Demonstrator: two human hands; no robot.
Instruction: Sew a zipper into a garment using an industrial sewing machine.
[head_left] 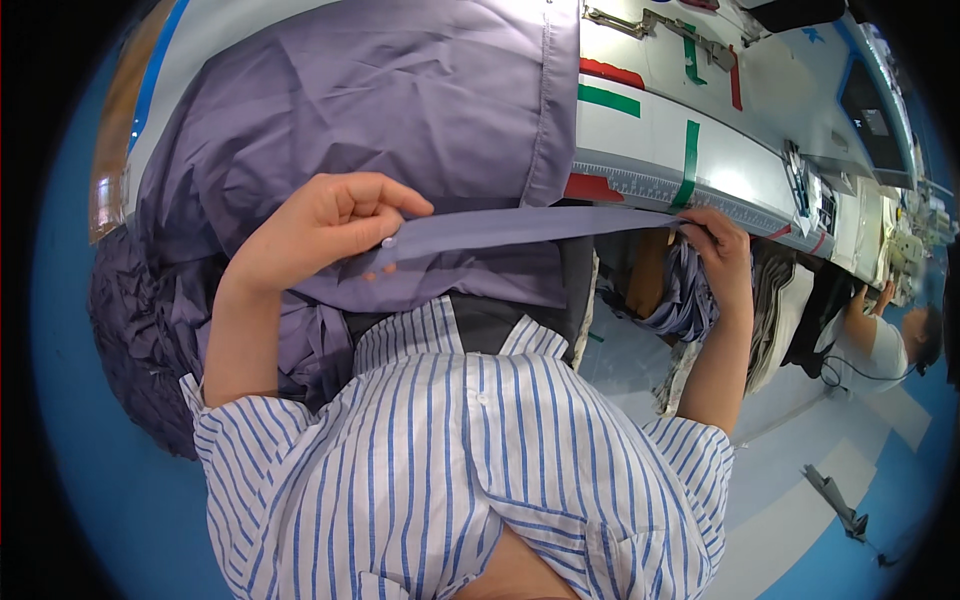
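One purple fabric strip [520, 226] stretched, left hand [320, 225] pinching one end, right hand [722, 250] gripping the other

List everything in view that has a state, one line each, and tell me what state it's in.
left hand: closed, pinching the fabric strip
right hand: gripping the strip's other end
fabric strip: stretched taut between both hands
purple garment: crumpled, draped over the table edge
table: marked with green and red tape

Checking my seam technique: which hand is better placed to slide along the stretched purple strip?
Right hand: it pinches the strip at its far end by the table edge, while the left hand anchors the buttoned end.
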